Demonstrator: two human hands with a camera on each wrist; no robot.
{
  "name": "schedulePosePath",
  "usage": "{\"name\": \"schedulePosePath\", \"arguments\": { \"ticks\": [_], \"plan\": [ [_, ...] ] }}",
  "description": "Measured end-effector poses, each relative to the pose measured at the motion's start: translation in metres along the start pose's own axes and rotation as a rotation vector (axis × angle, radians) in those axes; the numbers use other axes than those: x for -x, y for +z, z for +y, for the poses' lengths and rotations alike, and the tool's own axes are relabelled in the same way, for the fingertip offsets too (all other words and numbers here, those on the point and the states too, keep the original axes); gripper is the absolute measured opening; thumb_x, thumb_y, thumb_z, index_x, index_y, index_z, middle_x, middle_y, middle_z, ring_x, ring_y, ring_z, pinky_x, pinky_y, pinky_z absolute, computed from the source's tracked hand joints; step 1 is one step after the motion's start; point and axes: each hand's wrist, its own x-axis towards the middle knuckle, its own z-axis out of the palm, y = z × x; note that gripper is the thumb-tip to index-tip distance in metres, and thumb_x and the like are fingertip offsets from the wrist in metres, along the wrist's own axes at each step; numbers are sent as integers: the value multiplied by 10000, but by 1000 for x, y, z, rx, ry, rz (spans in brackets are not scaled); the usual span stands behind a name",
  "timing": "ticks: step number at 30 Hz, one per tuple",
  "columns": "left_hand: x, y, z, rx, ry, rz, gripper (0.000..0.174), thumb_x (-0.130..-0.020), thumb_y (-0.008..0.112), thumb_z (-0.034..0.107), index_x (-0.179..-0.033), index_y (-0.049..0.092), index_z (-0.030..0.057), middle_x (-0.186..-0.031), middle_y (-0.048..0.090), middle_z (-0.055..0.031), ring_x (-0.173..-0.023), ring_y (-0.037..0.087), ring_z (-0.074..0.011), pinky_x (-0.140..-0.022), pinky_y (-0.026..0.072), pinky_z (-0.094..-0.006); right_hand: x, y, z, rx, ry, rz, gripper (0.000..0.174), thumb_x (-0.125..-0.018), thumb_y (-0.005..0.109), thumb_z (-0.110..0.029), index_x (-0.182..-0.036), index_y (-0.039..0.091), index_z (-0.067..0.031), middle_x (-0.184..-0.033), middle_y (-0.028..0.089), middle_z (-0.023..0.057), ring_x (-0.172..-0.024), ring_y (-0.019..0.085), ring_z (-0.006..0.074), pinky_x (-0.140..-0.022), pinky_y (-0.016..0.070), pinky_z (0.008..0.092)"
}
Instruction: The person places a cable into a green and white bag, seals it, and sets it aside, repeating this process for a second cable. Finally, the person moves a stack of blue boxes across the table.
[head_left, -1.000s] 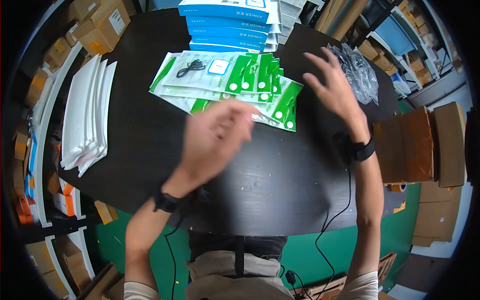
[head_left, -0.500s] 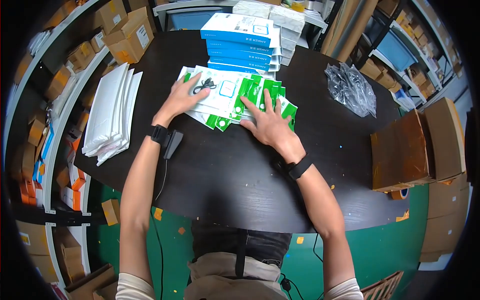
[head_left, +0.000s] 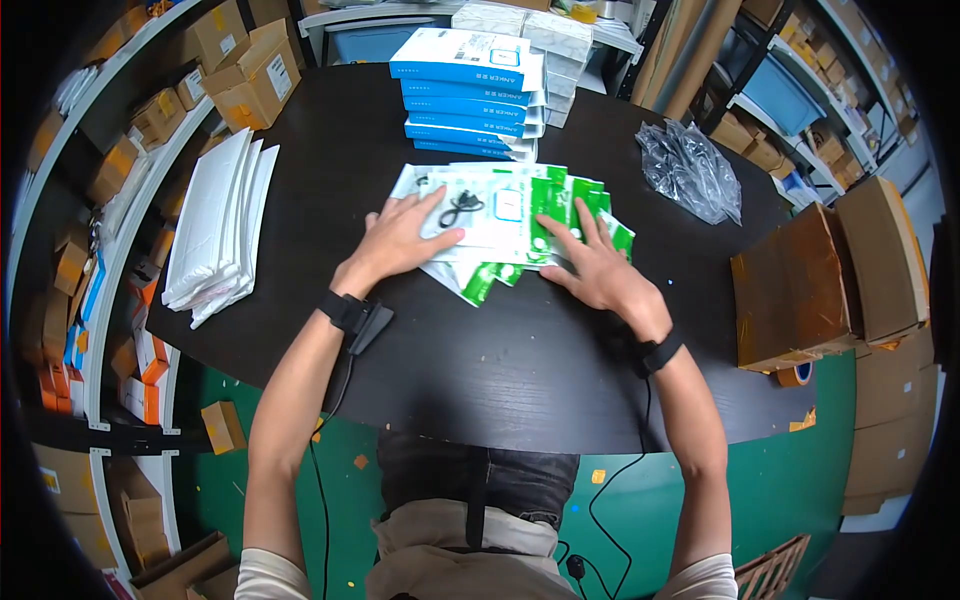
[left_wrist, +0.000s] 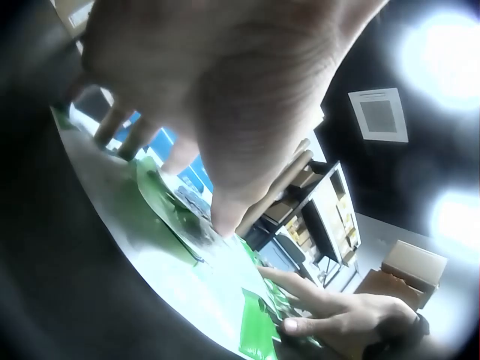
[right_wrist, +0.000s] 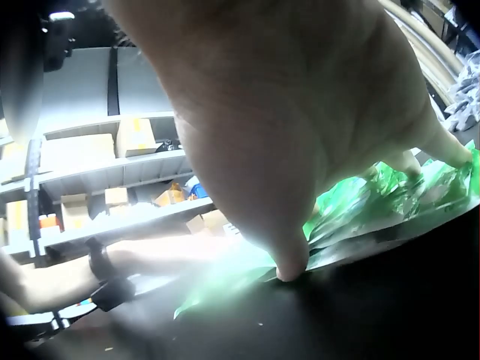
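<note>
Green-and-white plastic packets (head_left: 485, 240) lie in a loose, overlapping pile on the dark table, the top one showing a coiled black cable (head_left: 461, 208). My left hand (head_left: 398, 240) rests spread on the pile's left part, thumb beside the cable. On the green right ends lies my right hand (head_left: 603, 275), fingers spread. In the left wrist view, the left hand (left_wrist: 217, 97) is over a packet's pale surface, with the right hand (left_wrist: 352, 319) beyond. The right wrist view shows the right hand (right_wrist: 277, 127) with its fingertips on crinkled green plastic (right_wrist: 375, 199).
Blue-and-white boxes (head_left: 465, 105) stand stacked behind the packets, with pale boxes (head_left: 560, 60) behind them. White padded envelopes (head_left: 220, 225) lie at the left, clear plastic bags (head_left: 690, 172) at the back right. An open carton (head_left: 795, 290) stands by the table's right edge.
Both hands came down onto the packets from above the table. Since half a second ago, hands and pile have shifted right and nearer, away from the blue boxes.
</note>
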Motion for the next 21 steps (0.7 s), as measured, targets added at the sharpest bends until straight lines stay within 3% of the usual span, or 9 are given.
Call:
{"name": "schedulePosePath", "arguments": {
  "ticks": [5,8,14,21],
  "plan": [
    [9,25,54,-40,163,-54,919,-925,629,643,-1608,357,92,-1554,433,-283,-1432,420,-423,-1135,370,-497,33,-7,56,-23,15,28,738,-967,680,-472,-1599,324,-334,-1703,105,243,-1556,145,483,-1230,259,605],
    [3,46,90,-35,270,-84,929,-933,628,626,-1618,323,77,-1540,427,-315,-1432,415,-433,-1130,373,-504,53,-22,82,-54,118,18,797,-935,742,-402,-1604,324,-286,-1701,121,245,-1561,169,448,-1254,253,519],
    [-25,82,154,-85,415,-120,942,-940,629,608,-1622,281,60,-1506,423,-363,-1437,397,-467,-1146,359,-538,66,-28,152,-8,209,88,838,-908,780,-339,-1606,321,-268,-1703,126,240,-1564,186,422,-1253,263,502],
    [-80,107,192,-72,435,-143,955,-932,640,605,-1623,266,61,-1535,379,-368,-1467,347,-487,-1177,315,-583,59,-28,198,-8,285,152,880,-914,771,-298,-1635,267,-266,-1711,102,230,-1567,178,418,-1254,265,487]
  ]
}}
